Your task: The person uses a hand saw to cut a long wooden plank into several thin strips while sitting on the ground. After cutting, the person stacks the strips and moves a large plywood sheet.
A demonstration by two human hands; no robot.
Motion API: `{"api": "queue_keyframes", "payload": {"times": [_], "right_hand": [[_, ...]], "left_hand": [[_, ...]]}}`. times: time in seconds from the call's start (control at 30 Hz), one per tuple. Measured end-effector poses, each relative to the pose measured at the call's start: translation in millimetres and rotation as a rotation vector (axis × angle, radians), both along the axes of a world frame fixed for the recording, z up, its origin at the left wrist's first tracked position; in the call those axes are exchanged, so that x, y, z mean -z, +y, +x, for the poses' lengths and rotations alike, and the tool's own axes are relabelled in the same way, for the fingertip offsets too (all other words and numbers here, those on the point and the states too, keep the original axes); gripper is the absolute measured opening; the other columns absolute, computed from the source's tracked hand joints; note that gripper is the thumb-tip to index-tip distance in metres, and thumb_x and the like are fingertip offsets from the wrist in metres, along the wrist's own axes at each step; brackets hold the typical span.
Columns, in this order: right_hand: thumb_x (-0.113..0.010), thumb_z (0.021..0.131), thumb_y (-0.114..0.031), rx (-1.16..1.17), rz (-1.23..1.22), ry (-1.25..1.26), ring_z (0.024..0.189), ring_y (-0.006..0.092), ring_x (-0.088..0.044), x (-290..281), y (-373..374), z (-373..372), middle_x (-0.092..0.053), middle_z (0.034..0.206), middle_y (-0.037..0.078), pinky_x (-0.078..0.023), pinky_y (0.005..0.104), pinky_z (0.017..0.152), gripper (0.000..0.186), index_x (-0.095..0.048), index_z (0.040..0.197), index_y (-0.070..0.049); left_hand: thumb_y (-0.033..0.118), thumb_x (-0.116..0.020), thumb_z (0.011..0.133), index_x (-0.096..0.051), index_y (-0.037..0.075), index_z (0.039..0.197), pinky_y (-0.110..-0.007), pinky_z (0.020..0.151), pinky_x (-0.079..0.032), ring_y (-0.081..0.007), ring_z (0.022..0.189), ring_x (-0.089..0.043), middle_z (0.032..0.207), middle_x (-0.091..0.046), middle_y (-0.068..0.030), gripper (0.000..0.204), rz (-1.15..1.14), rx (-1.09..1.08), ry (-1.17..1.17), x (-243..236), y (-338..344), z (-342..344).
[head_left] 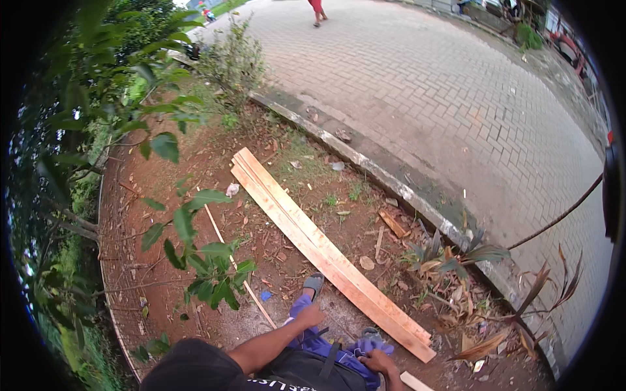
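My left hand is curled beside my purple-trousered left knee, above the pale gritty ground; I cannot make out whether anything is in it. My right hand rests low at my right leg, fingers curled against the purple cloth, what they hold unclear. Ahead of me a stack of long pale wooden boards lies diagonally on the dirt. A thin wooden strip runs along its left, partly behind leaves. My grey sandal is beside the boards. Another board end shows at the lower right.
A tree hangs leafy branches over the left side. A concrete kerb separates the dirt from a paved road. A plant and dry leaves lie right of the boards. A person in red is on the road.
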State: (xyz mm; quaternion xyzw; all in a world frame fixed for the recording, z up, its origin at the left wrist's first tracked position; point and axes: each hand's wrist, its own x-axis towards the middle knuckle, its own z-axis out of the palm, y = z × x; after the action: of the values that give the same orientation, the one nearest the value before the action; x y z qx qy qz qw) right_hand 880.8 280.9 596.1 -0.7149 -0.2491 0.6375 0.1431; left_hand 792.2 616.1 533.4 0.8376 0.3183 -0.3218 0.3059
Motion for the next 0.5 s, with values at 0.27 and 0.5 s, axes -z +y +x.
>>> {"api": "queue_keyframes", "payload": {"times": [0.27, 0.5], "right_hand": [[-0.075, 0.093, -0.028, 0.908, 0.226, 0.059, 0.079, 0.0165, -0.069, 135, 138, -11, -0.074, 0.089, 0.011, -0.055, 0.0326, 0.075, 0.032, -0.072, 0.110, 0.000], [-0.079, 0.085, -0.027, 0.238, -0.047, -0.579, 0.108, 0.0360, -0.068, 467, 137, 109, -0.070, 0.119, 0.018, -0.056, 0.0472, 0.089, 0.051, -0.064, 0.127, -0.003]], "left_hand": [[0.044, -0.063, 0.094, -0.071, -0.004, 0.113, -0.051, 0.097, -0.052, -0.0429, 0.113, -0.067, 0.114, -0.071, -0.0284, 0.053, 0.077, -0.218, -0.029, 312, 226, 89], [0.071, -0.026, 0.104, -0.045, -0.002, 0.146, -0.063, 0.108, -0.044, -0.0371, 0.126, -0.058, 0.140, -0.058, -0.0204, 0.087, -0.871, -1.510, -0.551, 452, 332, 199]]}}
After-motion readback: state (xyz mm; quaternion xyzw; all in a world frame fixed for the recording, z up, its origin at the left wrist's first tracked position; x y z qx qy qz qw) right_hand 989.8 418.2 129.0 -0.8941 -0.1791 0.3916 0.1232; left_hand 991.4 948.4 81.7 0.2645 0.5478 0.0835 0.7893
